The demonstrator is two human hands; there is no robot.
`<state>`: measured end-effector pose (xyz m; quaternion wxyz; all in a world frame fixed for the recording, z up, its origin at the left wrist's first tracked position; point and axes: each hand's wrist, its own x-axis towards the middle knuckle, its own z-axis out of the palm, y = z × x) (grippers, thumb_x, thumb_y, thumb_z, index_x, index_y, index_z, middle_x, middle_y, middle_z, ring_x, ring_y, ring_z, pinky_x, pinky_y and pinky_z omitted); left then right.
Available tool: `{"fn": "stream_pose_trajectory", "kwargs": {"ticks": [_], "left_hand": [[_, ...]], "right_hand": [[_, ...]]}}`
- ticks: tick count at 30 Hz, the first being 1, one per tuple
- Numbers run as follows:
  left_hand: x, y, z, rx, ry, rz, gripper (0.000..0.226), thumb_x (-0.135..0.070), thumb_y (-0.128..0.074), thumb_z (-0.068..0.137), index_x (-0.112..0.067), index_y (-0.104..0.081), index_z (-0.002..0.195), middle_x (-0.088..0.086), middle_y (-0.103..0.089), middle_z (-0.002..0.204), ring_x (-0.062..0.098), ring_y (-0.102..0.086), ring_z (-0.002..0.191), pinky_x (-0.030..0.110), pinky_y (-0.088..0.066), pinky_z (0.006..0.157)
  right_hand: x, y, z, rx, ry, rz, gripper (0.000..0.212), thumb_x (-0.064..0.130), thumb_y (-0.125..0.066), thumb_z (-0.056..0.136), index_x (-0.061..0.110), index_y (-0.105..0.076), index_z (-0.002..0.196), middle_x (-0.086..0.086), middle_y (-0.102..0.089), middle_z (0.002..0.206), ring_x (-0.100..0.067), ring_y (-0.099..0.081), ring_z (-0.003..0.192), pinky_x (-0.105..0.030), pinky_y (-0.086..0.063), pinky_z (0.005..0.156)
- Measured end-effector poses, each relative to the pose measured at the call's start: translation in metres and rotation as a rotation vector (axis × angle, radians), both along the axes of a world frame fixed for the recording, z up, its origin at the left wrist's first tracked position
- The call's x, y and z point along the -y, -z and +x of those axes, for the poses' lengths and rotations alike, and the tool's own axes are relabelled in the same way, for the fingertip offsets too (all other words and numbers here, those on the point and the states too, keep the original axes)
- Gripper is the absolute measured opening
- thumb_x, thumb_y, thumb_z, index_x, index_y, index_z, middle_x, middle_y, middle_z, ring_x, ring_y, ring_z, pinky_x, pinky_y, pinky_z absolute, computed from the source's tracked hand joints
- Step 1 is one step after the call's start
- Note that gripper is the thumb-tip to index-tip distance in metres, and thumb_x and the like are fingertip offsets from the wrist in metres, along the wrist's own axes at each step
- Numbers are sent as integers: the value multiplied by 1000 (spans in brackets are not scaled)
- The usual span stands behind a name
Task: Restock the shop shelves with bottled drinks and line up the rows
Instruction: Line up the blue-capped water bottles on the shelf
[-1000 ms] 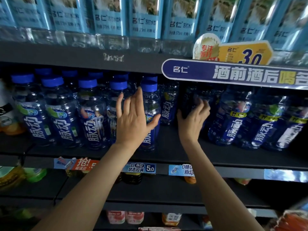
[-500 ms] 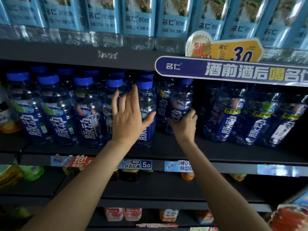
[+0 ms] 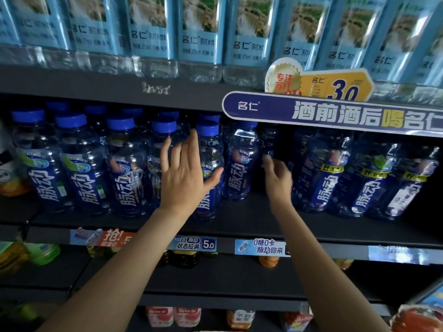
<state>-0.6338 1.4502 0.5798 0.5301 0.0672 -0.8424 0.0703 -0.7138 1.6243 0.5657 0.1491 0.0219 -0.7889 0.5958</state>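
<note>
- Head view: caps of the right-hand blue bottles hidden behind a purple shelf banner; rear rows lost in shadow, count not readable
- Yellow price tag above the banner partly cut off by it; pale-label water bottles on the top shelf cropped at the upper edge, only labels and bases visible
- Left hand spread flat, fingers straight and fanned, palm against the front of the fifth blue-capped bottle, covering most of its label; thumb out to the right
- Right hand motion-blurred, raised in the dark gap just right of the sixth bottle; fingers look loosely bent with nothing between them, contact with that bottle not clear
- Sixth bottle upright on the middle shelf, set a little farther back than the five to its left
- Dark middle shelf with price strips on its front lip; one strip partly covered by the left forearm
- Lower shelves dim: orange, green and pink drinks only partly seen, cropped at the bottom and sides
- Far left, a pale bottle cut off by the frame edge, label unreadable
</note>
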Motion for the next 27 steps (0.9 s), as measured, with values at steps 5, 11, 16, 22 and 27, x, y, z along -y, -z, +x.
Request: {"fn": "stream_pose_trajectory", "kwargs": {"ticks": [5, 11, 16, 22, 27], "left_hand": [[1, 2, -3, -8, 16, -2, 78, -56, -41, 87, 8, -37, 132, 18, -62, 111, 25, -42, 109, 43, -16, 111], [2, 6, -7, -33, 23, -14, 80, -56, -43, 86, 10, -37, 131, 21, -61, 111, 26, -40, 109, 44, -16, 110], [1, 4, -6, -10, 17, -7, 80, -55, -42, 86, 10, -35, 132, 22, -60, 112, 27, -39, 110, 44, -14, 110], [0, 3, -2, 1, 13, -4, 79, -56, -40, 88, 9, -34, 133, 21, -60, 113, 28, -41, 111, 45, -16, 110], [-1, 3, 0, 22, 17, 3, 80, -57, -37, 88, 8, -34, 134, 20, -61, 111, 32, -52, 107, 44, -15, 111]], "right_hand": [[0, -7, -48, 64, 129, 145, 46, 21, -56, 92, -7, -42, 125, -23, -52, 125, -34, -51, 114, -30, -39, 84], [14, 4, -103, 119, 203, 165, 36, 5, -33, 98, -7, -38, 131, -24, -49, 131, -36, -49, 120, -38, -39, 99], [24, 7, -95, 86, 197, 174, 41, 11, -39, 97, -3, -35, 135, -22, -49, 131, -36, -50, 120, -40, -43, 100], [7, 11, -25, 41, 186, 155, 44, 17, -64, 86, -3, -44, 119, -21, -57, 120, -36, -55, 110, -35, -44, 84], [-19, 14, 23, -45, 173, 95, 53, 16, -74, 78, 2, -37, 113, -16, -62, 115, -30, -60, 103, -19, -36, 68]]}}
